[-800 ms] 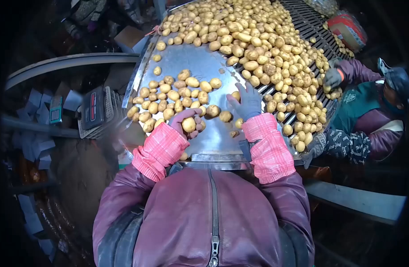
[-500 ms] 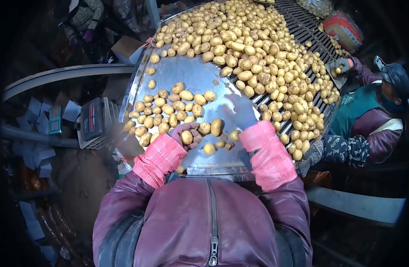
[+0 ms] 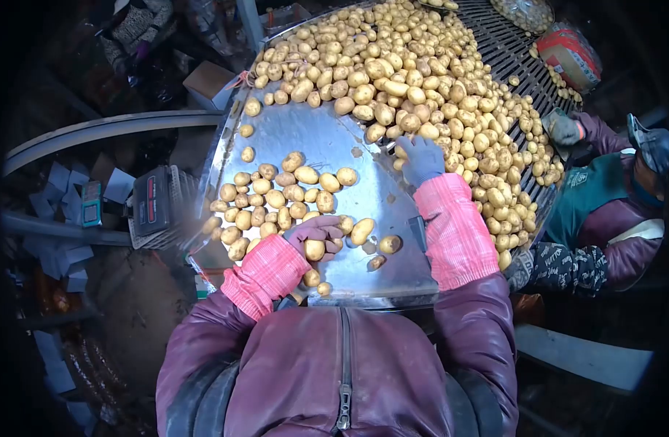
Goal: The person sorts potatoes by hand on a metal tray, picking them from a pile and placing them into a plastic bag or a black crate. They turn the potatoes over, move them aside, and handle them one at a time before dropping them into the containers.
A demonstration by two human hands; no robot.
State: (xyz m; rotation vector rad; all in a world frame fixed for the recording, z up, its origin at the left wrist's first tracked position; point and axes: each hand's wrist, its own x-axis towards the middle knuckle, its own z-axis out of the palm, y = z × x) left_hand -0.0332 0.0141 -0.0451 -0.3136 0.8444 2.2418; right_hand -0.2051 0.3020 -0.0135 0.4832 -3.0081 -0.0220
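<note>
Gloved in mauve with a pink sleeve cuff, my left hand [image 3: 316,239] is curled round a potato [image 3: 315,250] at the lower edge of a loose group of potatoes [image 3: 274,198]. My right hand [image 3: 422,159], in a grey-purple glove, reaches to the near edge of the large potato pile [image 3: 451,87]. Its fingers are bent against a potato [image 3: 400,151] there. Between the hands, a few separate potatoes, one of them oval [image 3: 362,231], lie on the metal surface [image 3: 313,131].
At the right a co-worker [image 3: 604,197] has gloved hands beside the slatted rack [image 3: 487,36]. A red bag [image 3: 570,58] stands at the upper right. Another person [image 3: 134,36] is at the upper left. A crate [image 3: 175,197] and curved rail [image 3: 108,127] lie left.
My right hand has moved up and away from me to the pile's edge, its fingers now bent at a potato. My left hand has shifted slightly right and nearer me, still round a potato.
</note>
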